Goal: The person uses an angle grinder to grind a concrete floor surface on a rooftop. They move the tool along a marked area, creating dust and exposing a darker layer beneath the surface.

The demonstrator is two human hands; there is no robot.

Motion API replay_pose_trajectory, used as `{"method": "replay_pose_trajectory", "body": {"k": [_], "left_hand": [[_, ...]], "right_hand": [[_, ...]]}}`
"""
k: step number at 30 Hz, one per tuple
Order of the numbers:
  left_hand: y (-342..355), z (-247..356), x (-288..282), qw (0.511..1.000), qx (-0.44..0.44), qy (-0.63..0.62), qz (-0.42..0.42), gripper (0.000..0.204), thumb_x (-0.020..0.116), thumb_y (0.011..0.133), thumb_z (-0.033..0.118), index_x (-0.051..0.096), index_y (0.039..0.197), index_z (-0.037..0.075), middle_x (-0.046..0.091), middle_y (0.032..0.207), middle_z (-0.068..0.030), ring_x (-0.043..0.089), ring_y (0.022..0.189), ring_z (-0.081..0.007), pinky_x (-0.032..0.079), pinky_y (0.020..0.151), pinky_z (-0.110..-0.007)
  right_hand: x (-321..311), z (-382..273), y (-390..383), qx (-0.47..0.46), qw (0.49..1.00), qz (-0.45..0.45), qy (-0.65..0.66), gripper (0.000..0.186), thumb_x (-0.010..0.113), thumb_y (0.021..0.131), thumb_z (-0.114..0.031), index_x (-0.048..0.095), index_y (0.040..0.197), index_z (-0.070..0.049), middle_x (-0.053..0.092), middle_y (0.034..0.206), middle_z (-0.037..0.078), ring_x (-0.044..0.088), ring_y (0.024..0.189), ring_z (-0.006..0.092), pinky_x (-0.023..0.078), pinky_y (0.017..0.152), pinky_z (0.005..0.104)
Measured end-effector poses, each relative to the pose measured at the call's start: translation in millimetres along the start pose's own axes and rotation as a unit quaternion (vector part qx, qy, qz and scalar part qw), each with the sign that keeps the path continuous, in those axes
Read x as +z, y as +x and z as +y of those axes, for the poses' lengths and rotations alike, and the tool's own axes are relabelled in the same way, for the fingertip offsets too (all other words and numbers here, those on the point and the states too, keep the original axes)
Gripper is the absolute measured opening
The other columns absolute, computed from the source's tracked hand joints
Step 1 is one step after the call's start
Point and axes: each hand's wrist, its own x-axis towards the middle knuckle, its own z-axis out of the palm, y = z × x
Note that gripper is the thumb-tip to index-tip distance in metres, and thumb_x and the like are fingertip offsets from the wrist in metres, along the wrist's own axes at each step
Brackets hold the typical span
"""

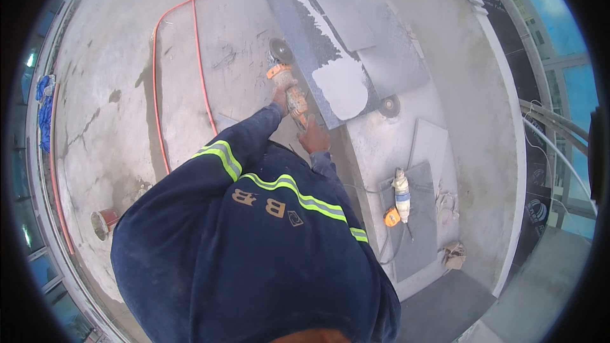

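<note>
With both hands I hold an orange, dust-covered angle grinder [297, 103]. My left hand [283, 95] is closed around its front part, just behind the disc. At its rear end, my right hand [315, 136] grips the body. The grinder's round dark disc [281, 51] is at the left edge of a long dark grey slab [318, 82]; I cannot tell whether they touch. A white patch [341, 89] covers the slab's near end and runs on as a ragged strip toward its far end.
Red hoses [199, 70] loop over the concrete floor on the left. A bucket [100, 223] lies there too. To the right are a loose cutting disc [389, 106], grey tiles [416, 241], a taped power tool [401, 195] with a cord, and an orange tape measure [392, 217].
</note>
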Motion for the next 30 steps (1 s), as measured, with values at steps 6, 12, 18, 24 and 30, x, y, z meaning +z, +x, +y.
{"method": "replay_pose_trajectory", "body": {"k": [6, 12, 18, 24, 30], "left_hand": [[0.4, 3.8, 7.3, 1.000, 0.004, -0.006, 0.014, 0.037, 0.072, 0.076, 0.022, 0.054, 0.105, 0.008, 0.059, 0.083, -0.0113, 0.065, 0.071, -0.0294, 0.057, 0.064, -0.047], [24.6, 22.5, 5.9, 1.000, 0.009, 0.025, 0.006, 0.037, 0.074, 0.075, 0.023, 0.055, 0.103, 0.009, 0.059, 0.082, -0.0109, 0.065, 0.071, -0.0286, 0.057, 0.064, -0.046], [17.1, 20.4, 8.4, 1.000, 0.003, 0.019, -0.006, 0.037, 0.074, 0.075, 0.024, 0.054, 0.102, 0.009, 0.059, 0.081, -0.0105, 0.065, 0.070, -0.0272, 0.057, 0.064, -0.044], [-13.2, 5.0, 12.7, 1.000, 0.012, 0.021, 0.014, 0.038, 0.074, 0.075, 0.024, 0.053, 0.103, 0.008, 0.058, 0.082, -0.0105, 0.065, 0.070, -0.0283, 0.057, 0.064, -0.045], [-0.4, 10.5, 8.4, 1.000, -0.004, 0.015, 0.002, 0.037, 0.073, 0.076, 0.022, 0.053, 0.103, 0.008, 0.059, 0.083, -0.0107, 0.065, 0.070, -0.0295, 0.057, 0.064, -0.047]], "right_hand": [[-5.8, -2.0, 6.3, -0.013, 1.000, 0.011, 0.008, 0.064, 0.070, 0.074, -0.031, 0.043, 0.127, -0.008, 0.067, 0.097, 0.026, 0.065, 0.091, 0.0439, 0.050, 0.077, 0.0532], [-0.4, -11.7, 32.1, -0.024, 0.999, 0.021, 0.016, 0.059, 0.068, 0.075, -0.027, 0.043, 0.124, -0.007, 0.068, 0.097, 0.024, 0.065, 0.091, 0.0435, 0.050, 0.077, 0.0537], [-0.9, -9.8, 29.1, -0.018, 1.000, 0.012, -0.009, 0.060, 0.068, 0.076, -0.027, 0.044, 0.125, -0.005, 0.068, 0.097, 0.023, 0.066, 0.091, 0.0418, 0.051, 0.077, 0.0533], [-3.4, -2.5, 1.2, 0.003, 1.000, -0.006, 0.001, 0.067, 0.071, 0.074, -0.032, 0.043, 0.130, -0.007, 0.067, 0.101, 0.025, 0.066, 0.094, 0.0423, 0.050, 0.080, 0.0535], [-5.3, -6.0, 8.5, -0.012, 1.000, 0.005, 0.005, 0.063, 0.070, 0.075, -0.030, 0.043, 0.127, -0.006, 0.068, 0.098, 0.025, 0.066, 0.091, 0.0426, 0.050, 0.079, 0.0534]]}}
